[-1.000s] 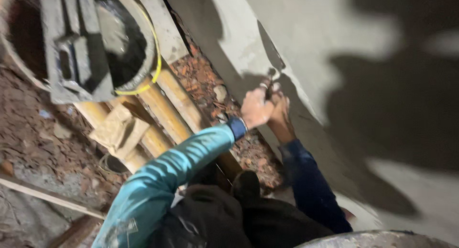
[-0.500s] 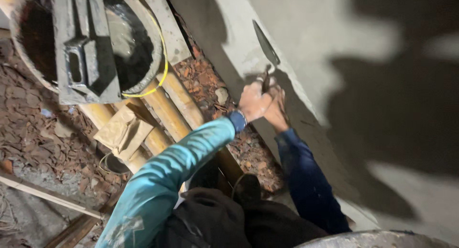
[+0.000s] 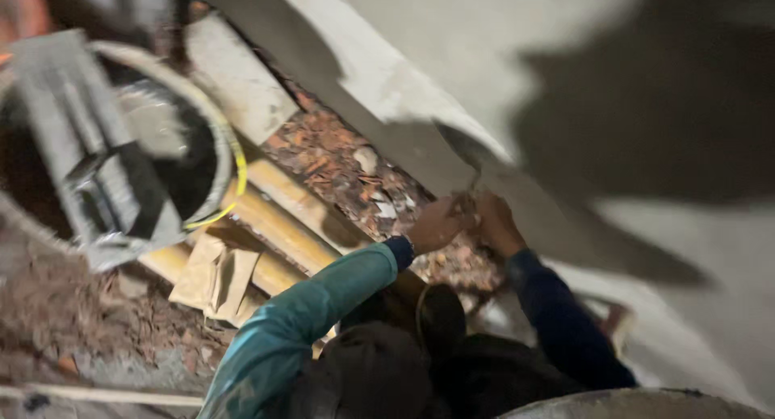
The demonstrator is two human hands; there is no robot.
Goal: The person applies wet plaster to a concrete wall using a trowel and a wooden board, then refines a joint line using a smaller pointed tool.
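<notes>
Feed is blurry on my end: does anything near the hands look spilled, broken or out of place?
Yes. Broken reddish rubble litters the ground along the foot of the grey wall, just left of both hands. A crumpled paper bag lies on the bamboo poles.

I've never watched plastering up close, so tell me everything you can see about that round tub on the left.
The tub is a wide, round basin with a pale, mortar-smeared rim, dark inside, with grey wet mix on its inner wall. A yellow cord follows its right rim. A grey ribbed board lies across its mouth. It sits on rubble-strewn ground, its lower right edge over yellowish poles. Neither hand touches it. The view is blurred, so its material is unclear.
</notes>
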